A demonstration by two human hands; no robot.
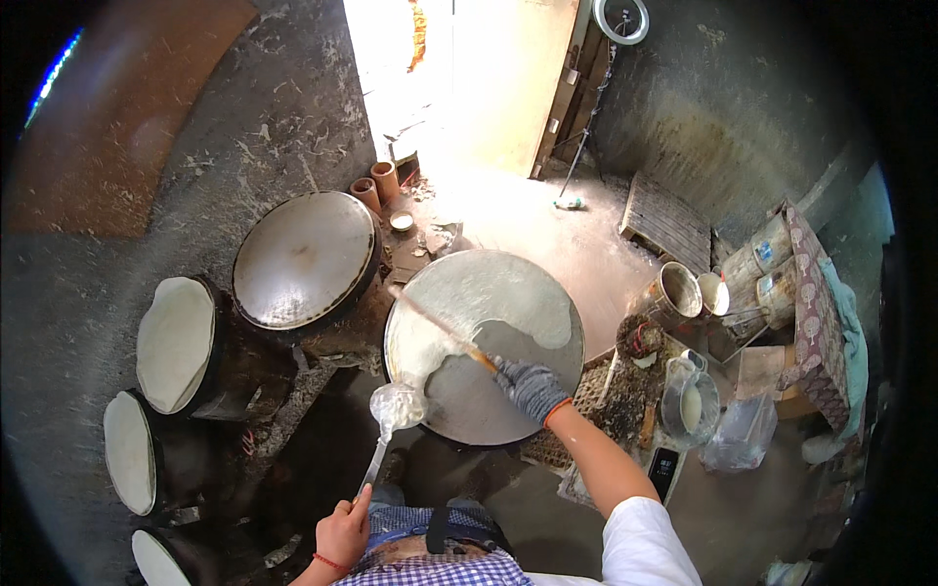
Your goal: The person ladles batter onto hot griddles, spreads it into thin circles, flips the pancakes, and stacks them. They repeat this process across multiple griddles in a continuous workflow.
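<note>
My left hand (343, 533), bare with a red cord at the wrist, grips the handle of a batter-coated ladle (398, 406). The ladle's bowl is at the lower left rim of a round griddle (484, 399). My right hand (529, 388), in a grey knit glove with an orange cuff, holds a wooden spreading stick (440, 322) that reaches across the griddle to its upper left. Pale batter (498, 286) covers the upper and left parts in a curved band; the lower middle and right show dark metal.
Another round griddle (308, 256) stands at upper left, with several pale flatbreads (176, 344) on round stoves along the left. At right are a metal bucket (680, 289), a clear plastic jug (690, 403), a phone (664, 472) and a plastic bag (741, 432). A small bowl (401, 220) sits beyond the griddle.
</note>
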